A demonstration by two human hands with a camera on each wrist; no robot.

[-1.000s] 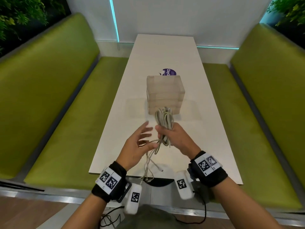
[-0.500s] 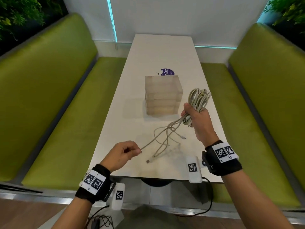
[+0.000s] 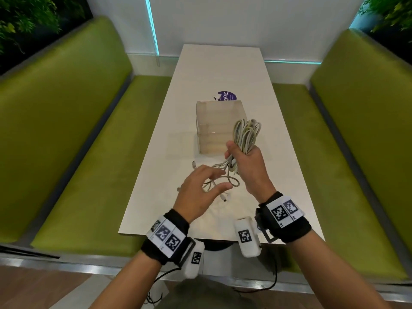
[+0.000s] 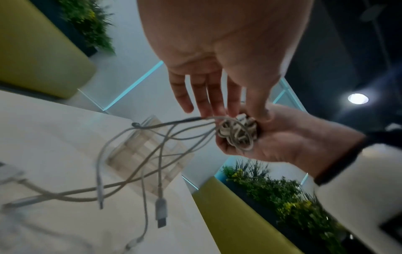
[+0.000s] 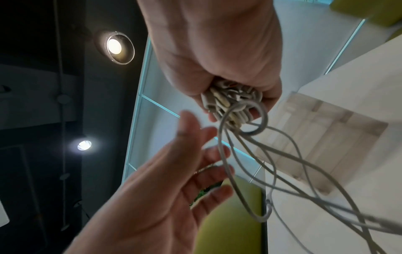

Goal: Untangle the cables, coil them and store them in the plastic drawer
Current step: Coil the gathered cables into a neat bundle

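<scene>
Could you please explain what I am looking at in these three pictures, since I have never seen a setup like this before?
No machine here: a person wears cameras on the head and on each wrist. The head view looks down at a white table between green benches. The other two views look along each hand from the wrist. On the table stands a clear plastic drawer box. The right hand grips a bundle of pale cables; their loose ends trail onto the table, plugs showing. The left hand is spread open beside those loose strands, holding nothing. The black wristbands carry printed square markers.

Right hand (image 3: 247,161) grips coiled cables (image 3: 245,134) – left hand (image 3: 200,192) spread
</scene>
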